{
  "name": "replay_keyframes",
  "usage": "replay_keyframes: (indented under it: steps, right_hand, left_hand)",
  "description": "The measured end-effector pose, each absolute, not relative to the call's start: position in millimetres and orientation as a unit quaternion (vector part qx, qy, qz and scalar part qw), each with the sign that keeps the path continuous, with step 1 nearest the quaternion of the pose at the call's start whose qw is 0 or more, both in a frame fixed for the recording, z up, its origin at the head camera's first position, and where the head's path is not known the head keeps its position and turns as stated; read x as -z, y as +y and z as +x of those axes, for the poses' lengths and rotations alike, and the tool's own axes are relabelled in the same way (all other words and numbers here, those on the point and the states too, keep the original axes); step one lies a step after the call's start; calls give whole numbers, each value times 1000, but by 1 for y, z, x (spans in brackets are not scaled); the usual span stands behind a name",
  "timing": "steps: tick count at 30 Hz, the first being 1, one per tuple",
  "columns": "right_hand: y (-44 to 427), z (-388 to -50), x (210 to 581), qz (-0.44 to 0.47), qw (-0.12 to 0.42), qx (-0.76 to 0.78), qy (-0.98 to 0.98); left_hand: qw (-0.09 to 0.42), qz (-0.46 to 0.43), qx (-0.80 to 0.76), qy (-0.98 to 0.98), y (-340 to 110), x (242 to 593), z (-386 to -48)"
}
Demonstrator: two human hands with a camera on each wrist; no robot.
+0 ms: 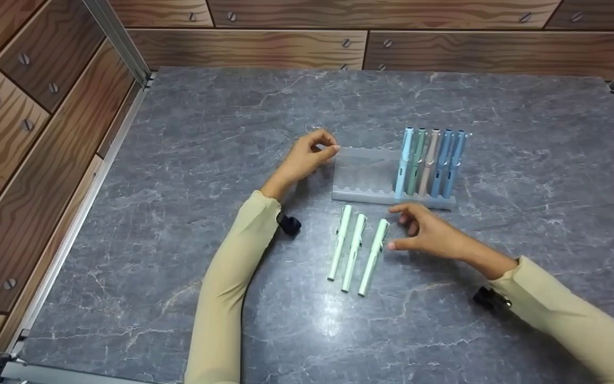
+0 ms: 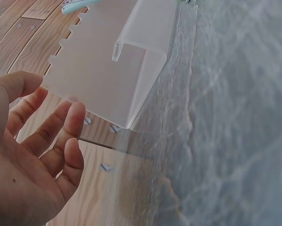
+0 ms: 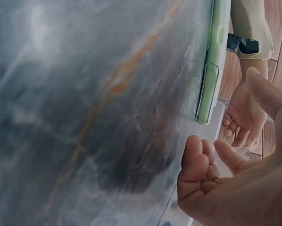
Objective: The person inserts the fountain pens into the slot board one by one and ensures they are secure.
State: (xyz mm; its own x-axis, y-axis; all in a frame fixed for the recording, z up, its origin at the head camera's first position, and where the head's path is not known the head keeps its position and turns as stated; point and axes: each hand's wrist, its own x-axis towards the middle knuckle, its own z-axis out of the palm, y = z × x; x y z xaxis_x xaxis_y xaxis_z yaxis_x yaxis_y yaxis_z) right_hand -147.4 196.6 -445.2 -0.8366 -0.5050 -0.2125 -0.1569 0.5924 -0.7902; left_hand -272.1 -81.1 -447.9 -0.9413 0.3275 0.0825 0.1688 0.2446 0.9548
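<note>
A frosted clear pen rack [image 1: 365, 173] stands on the table, with several capped pens in blue, green and taupe leaning side by side in its right half. At its upper left corner, my left hand [image 1: 307, 157] pinches the edge between thumb and index finger; the left wrist view shows this corner [image 2: 51, 77] too. Three pale green pens [image 1: 375, 256] lie side by side in front of the rack. Just right of the rightmost one is my right hand [image 1: 429, 234], thumb and fingers apart and holding nothing. In the right wrist view, a green pen [image 3: 211, 80] lies beyond the fingertips.
The grey marbled table [image 1: 221, 128] carries the rack and pens. Wood-patterned panels [image 1: 248, 48] stand along the back and left sides, with metal frame posts [image 1: 120, 42] at the corners. Small black devices [image 1: 289, 224] sit on both wrists.
</note>
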Motion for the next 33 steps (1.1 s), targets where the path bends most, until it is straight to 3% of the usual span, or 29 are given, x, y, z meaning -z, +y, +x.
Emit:
replay_keyframes:
  steps: [10, 24, 33]
  right_hand:
    - [192, -143, 454, -196, 159, 394, 884]
    - [188, -144, 452, -203, 173, 329, 906]
    - [183, -142, 452, -199, 152, 291, 923]
  left_hand:
    - [61, 164, -588, 789, -81, 449, -273]
    - [63, 166, -591, 787, -81, 448, -272]
    - [62, 164, -583, 793, -81, 448, -273]
